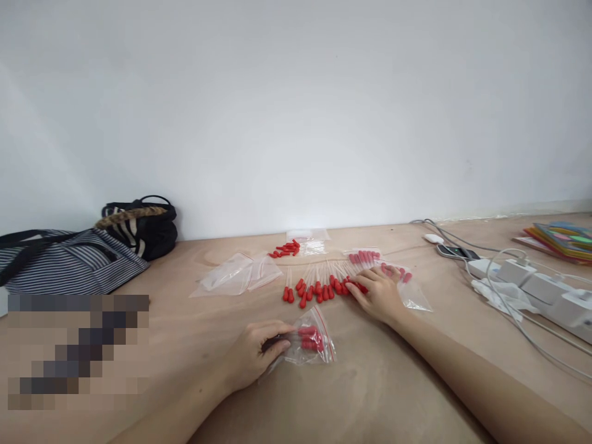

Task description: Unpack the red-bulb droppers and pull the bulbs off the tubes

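Observation:
My left hand [259, 351] pinches a clear zip bag [329, 345] between thumb and fingers. Inside the bag lie several droppers with red rubber bulbs [311, 338]. My right hand [380, 295] rests palm down at the right end of a spread row of red-bulbed droppers [319, 290], thumb and fingers apart over the bulbs. Beyond and beside the right hand are filled zip bags, one with its red bulbs [364, 256] showing; another bag [416, 299] is partly covered by the hand.
Flat clear bags [235, 274] lie left of the droppers. A small pile of loose red bulbs [285, 248] is near the wall. At left sit a striped bag [78, 262] and a black bag [160, 231]. White power strips [546, 287], cables and colourful folders [562, 240] are at right.

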Tool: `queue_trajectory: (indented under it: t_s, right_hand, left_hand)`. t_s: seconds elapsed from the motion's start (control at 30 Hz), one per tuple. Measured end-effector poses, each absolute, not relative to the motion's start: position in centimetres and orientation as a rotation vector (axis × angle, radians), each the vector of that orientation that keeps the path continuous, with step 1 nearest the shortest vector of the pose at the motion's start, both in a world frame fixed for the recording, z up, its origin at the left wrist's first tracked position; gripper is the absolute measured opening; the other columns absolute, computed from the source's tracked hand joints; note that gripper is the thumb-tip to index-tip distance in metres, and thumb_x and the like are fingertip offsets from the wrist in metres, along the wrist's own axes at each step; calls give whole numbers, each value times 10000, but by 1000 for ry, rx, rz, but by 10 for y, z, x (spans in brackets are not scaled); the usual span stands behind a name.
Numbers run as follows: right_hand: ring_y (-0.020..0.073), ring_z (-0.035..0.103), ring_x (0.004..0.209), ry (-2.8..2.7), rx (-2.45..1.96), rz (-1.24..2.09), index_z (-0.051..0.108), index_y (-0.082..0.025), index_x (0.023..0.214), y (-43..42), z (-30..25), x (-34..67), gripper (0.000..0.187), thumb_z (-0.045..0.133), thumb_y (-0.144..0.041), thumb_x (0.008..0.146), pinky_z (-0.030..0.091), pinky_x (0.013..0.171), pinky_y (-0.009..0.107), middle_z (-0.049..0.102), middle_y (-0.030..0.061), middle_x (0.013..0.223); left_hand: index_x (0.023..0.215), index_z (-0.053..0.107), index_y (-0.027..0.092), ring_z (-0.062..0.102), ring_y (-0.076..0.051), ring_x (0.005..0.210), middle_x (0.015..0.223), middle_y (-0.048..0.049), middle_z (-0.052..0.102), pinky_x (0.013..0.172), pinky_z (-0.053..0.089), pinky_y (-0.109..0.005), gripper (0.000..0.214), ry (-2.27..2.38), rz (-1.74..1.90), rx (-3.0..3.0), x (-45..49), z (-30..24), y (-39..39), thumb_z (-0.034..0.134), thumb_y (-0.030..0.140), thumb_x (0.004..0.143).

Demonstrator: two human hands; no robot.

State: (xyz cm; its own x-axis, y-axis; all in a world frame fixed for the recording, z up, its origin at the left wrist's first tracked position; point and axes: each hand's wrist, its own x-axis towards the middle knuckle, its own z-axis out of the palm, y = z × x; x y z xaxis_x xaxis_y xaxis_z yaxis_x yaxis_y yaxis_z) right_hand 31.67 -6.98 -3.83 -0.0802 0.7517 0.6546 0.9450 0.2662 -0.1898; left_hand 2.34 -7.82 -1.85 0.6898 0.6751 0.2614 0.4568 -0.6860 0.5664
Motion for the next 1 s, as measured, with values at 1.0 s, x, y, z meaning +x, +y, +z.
queue_trajectory:
  t_s: [1.0]
  right_hand:
    - [141,481,769,-2236,-1403,418,494,-184,760,-115,-17,244,153,578,-223,639,234,809,372,571,-22,762]
  left_hand:
    - [971,640,207,625,-156,840,948,-27,684,775,491,-251,221,868,694,2423,27,-20,-79,503,204,798]
